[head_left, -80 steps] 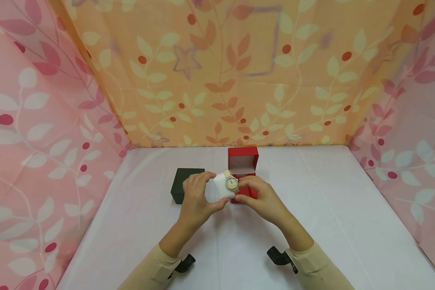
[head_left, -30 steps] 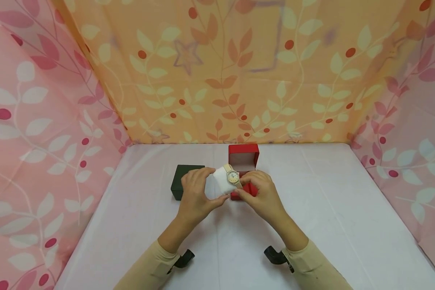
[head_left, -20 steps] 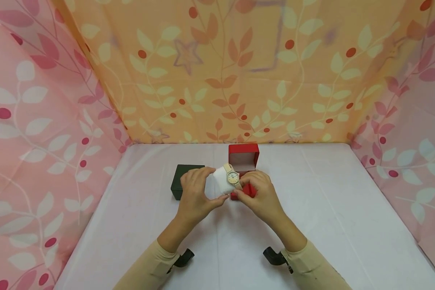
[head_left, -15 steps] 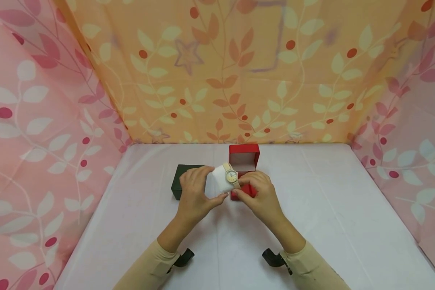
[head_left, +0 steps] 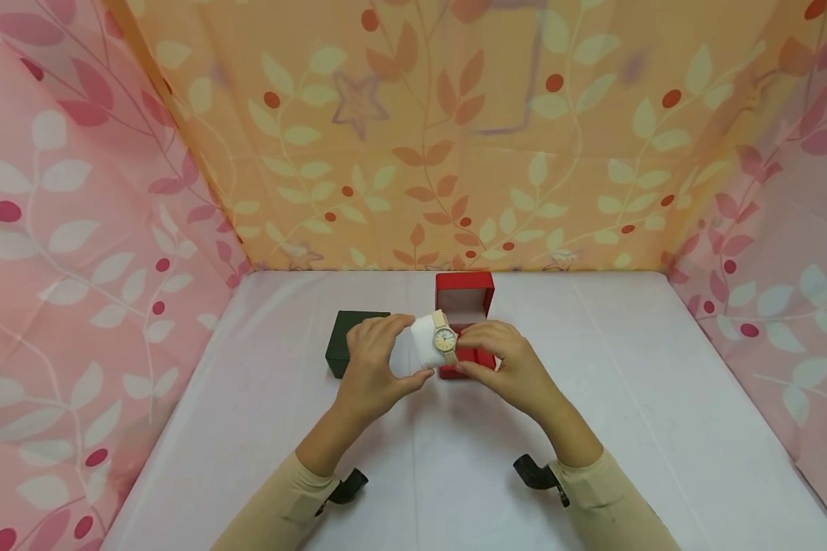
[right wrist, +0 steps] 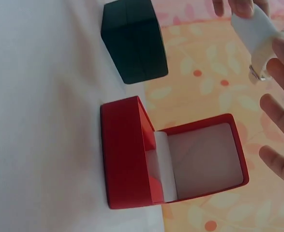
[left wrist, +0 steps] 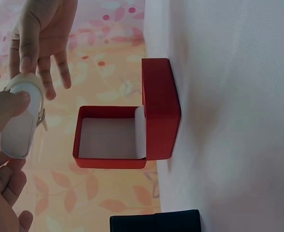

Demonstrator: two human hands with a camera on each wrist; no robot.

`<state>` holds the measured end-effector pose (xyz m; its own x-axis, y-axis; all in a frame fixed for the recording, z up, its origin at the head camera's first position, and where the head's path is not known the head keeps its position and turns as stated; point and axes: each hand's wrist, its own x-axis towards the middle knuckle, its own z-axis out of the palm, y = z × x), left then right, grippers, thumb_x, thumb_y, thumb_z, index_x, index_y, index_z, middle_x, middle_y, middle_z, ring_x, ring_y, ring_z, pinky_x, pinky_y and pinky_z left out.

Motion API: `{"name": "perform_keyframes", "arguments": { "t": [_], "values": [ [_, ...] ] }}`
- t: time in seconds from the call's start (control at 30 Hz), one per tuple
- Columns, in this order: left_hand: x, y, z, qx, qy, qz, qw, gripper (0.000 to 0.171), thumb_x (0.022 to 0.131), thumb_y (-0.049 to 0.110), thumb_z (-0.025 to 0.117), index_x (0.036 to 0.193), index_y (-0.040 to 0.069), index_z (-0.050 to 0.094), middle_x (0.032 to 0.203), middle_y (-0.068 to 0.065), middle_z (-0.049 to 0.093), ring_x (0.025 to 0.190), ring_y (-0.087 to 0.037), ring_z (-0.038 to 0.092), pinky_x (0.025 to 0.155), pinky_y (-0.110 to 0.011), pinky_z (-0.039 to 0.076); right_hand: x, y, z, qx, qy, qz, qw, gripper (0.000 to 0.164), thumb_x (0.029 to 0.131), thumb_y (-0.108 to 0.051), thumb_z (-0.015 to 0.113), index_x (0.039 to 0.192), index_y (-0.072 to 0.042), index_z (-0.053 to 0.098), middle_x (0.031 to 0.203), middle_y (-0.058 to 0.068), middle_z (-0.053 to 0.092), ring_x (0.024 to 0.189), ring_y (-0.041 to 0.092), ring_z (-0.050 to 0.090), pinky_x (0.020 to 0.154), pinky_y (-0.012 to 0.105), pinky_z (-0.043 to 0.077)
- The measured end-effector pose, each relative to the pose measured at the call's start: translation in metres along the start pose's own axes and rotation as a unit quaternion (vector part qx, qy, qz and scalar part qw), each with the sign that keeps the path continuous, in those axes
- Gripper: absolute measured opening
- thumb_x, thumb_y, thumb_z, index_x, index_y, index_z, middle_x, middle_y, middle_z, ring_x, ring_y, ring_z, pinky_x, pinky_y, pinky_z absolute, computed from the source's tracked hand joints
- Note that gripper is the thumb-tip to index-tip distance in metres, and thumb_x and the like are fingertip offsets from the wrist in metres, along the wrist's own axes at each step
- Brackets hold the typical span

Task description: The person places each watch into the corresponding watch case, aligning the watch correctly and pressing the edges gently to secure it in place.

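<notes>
A wristwatch (head_left: pixel 445 340) with a cream strap and a pale round dial is wrapped round a white cushion (head_left: pixel 423 343), held above the table. My left hand (head_left: pixel 372 371) grips the cushion from the left, its thumb on the cushion's end in the left wrist view. From the other side my right hand (head_left: pixel 513 371) pinches the watch at the strap between thumb and forefinger; its other fingers are spread in the right wrist view. Just behind the hands stands a red watch box (head_left: pixel 465 281), its lid up and its white lining showing.
Behind my left hand sits a dark green box (head_left: pixel 341 344), closed. A white cloth (head_left: pixel 593 383) covers the table. Patterned fabric hangs behind and along both sides. A black wrist camera (head_left: pixel 348 487) is fastened at each sleeve.
The watch and cushion have turned more upright and shifted slightly right. My right hand has moved a little to the right, with its fingers straighter. Both boxes stay where they were.
</notes>
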<state>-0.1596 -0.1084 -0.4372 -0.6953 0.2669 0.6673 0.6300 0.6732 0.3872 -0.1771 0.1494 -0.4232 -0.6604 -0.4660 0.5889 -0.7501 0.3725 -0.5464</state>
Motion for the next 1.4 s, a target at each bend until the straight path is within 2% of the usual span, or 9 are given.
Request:
{"name": "perform_keyframes", "arguments": {
  "t": [0.2,0.43,0.67,1.07,1.4],
  "values": [
    [0.001,-0.001,-0.002,-0.010,-0.031,0.018,0.9993,0.082,0.070,0.035,0.096,0.138,0.012,0.057,0.136,-0.002,0.063,0.123,-0.022,0.050,0.108,-0.051,0.028,-0.001,0.007,-0.009,0.023,-0.030,0.033,0.999,0.054,0.080,-0.019,0.089,0.130,-0.018,0.070,0.127,-0.005,0.069,0.124,0.017,0.057,0.105,0.035,0.046],
    [0.002,-0.001,-0.004,-0.015,-0.053,0.039,0.9977,0.082,0.070,0.035,0.096,0.139,0.012,0.057,0.139,-0.001,0.061,0.124,-0.021,0.050,0.109,-0.051,0.027,-0.001,0.012,-0.011,0.032,-0.052,0.053,0.997,0.069,0.080,-0.025,0.089,0.143,-0.025,0.061,0.140,-0.007,0.062,0.134,0.017,0.050,0.110,0.048,0.043],
    [0.002,-0.003,-0.002,-0.022,-0.061,0.037,0.9972,0.082,0.071,0.034,0.096,0.139,0.012,0.056,0.140,-0.001,0.061,0.125,-0.021,0.049,0.109,-0.052,0.027,-0.002,0.012,-0.011,0.020,-0.064,0.051,0.996,0.072,0.081,-0.025,0.089,0.146,-0.024,0.058,0.145,-0.004,0.059,0.138,0.022,0.048,0.111,0.056,0.039],
    [0.000,0.001,-0.003,-0.056,-0.074,0.013,0.9956,0.084,0.069,0.032,0.097,0.140,0.016,0.056,0.141,0.001,0.060,0.126,-0.019,0.049,0.111,-0.052,0.027,-0.005,0.014,-0.009,0.042,-0.061,0.051,0.996,0.075,0.080,-0.027,0.089,0.147,-0.025,0.057,0.146,-0.006,0.058,0.138,0.019,0.048,0.110,0.055,0.042],
    [-0.001,0.002,-0.002,-0.074,-0.070,0.013,0.9947,0.084,0.069,0.032,0.097,0.141,0.016,0.056,0.142,0.002,0.060,0.126,-0.018,0.049,0.113,-0.052,0.027,-0.006,0.013,-0.005,0.056,-0.059,0.041,0.996,0.078,0.077,-0.024,0.091,0.147,-0.022,0.057,0.146,-0.004,0.058,0.135,0.019,0.049,0.106,0.051,0.047]
  ]
}}
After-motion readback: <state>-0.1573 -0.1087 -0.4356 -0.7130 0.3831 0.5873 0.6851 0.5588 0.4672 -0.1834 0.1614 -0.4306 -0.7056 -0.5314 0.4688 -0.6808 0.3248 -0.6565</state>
